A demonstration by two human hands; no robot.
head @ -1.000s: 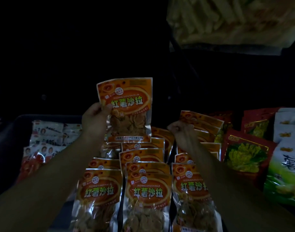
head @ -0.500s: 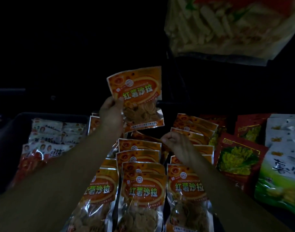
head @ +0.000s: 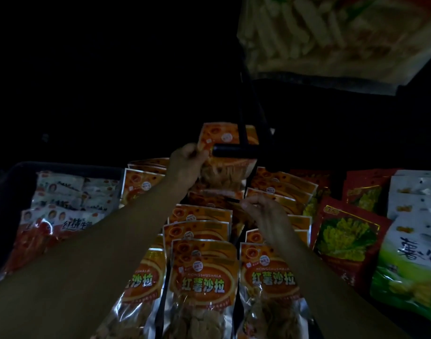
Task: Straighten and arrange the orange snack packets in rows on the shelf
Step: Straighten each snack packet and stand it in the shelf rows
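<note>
Orange snack packets (head: 203, 272) lie in overlapping rows down the middle of the dark shelf, with a right-hand row (head: 270, 277) beside them. My left hand (head: 187, 165) grips one orange packet (head: 224, 155) by its left edge, held upright at the far end of the rows, partly behind a black bar (head: 234, 151). My right hand (head: 263, 211) rests lower, fingers pinched on the top edge of a packet between the middle and right rows.
White and red packets (head: 63, 206) fill a dark bin at the left. Red packets with yellow pictures (head: 344, 236) and white-green bags (head: 415, 253) lie to the right. A big bag of pale sticks (head: 331, 35) hangs overhead. Black wire struts (head: 248, 104) rise behind the held packet.
My left hand has carried the held packet from high above the rows down and away to the far end, behind the black bar. My right hand stayed near the row tops.
</note>
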